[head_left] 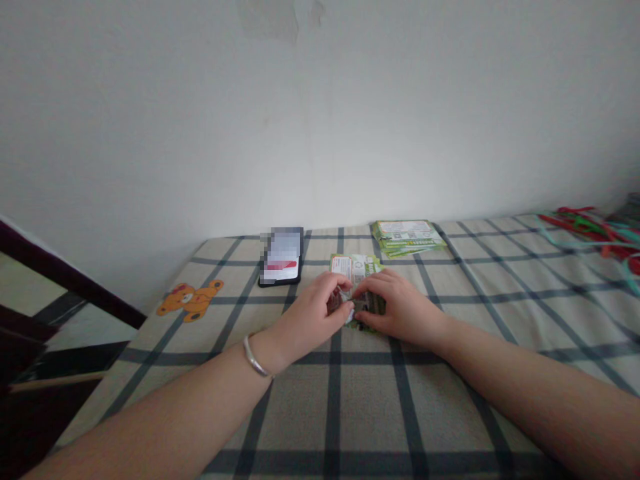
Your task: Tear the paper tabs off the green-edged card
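Note:
Both of my hands meet over a small green and white printed packet (356,270) lying on the checked cloth. My left hand (313,317), with a silver bangle (255,359) on the wrist, has its fingers curled and pinched on the packet's near left edge. My right hand (397,308) lies over the packet's near right part, fingers bent and pressed onto it. Only the far half of the packet shows; the rest is hidden under my fingers.
A dark phone (283,257) lies to the far left of my hands. A stack of similar green packets (406,237) sits by the wall. Red and teal ribbons (595,230) lie at the far right. A bear print (190,300) marks the cloth's left side, near the edge.

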A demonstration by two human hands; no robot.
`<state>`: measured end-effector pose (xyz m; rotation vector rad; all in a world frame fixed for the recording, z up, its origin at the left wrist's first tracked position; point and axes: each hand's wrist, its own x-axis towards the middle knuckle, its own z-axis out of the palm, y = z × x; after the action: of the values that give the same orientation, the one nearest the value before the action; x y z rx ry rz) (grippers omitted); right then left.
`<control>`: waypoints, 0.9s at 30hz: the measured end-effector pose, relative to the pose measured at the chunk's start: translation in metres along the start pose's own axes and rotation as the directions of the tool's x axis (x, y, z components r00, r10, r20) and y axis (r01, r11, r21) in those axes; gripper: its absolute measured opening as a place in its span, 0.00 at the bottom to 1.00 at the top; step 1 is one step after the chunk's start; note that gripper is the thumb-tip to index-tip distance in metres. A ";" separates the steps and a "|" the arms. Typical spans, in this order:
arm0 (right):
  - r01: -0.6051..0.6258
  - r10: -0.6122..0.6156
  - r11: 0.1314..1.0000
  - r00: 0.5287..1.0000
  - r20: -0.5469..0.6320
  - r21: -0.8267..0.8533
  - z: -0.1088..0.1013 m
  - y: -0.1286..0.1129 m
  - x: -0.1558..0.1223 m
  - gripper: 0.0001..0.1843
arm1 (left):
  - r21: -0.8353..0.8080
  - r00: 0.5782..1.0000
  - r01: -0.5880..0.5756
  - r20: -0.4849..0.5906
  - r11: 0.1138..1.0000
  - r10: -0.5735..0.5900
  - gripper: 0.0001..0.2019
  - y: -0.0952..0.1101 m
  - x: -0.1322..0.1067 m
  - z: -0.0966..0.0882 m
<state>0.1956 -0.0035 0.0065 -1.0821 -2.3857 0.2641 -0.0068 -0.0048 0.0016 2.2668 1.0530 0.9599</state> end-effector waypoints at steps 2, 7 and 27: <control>-0.043 0.043 0.999 0.999 -0.018 -0.010 0.001 0.001 0.000 0.13 | -0.007 1.000 -0.006 -0.026 1.000 0.005 0.12 -0.002 0.000 0.001; -0.183 0.187 0.982 0.980 -0.067 0.054 0.002 0.003 0.002 0.11 | -0.065 0.990 -0.062 -0.129 0.996 0.053 0.11 -0.005 0.001 0.000; -0.129 0.202 0.892 0.971 -0.127 0.433 0.004 0.001 0.001 0.08 | 0.081 0.984 -0.144 -0.092 0.986 0.151 0.28 -0.001 0.000 0.003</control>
<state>0.1941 -0.0017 0.0031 -1.0501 -1.9604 0.6884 -0.0049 -0.0048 -0.0008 2.4079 0.9870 1.1188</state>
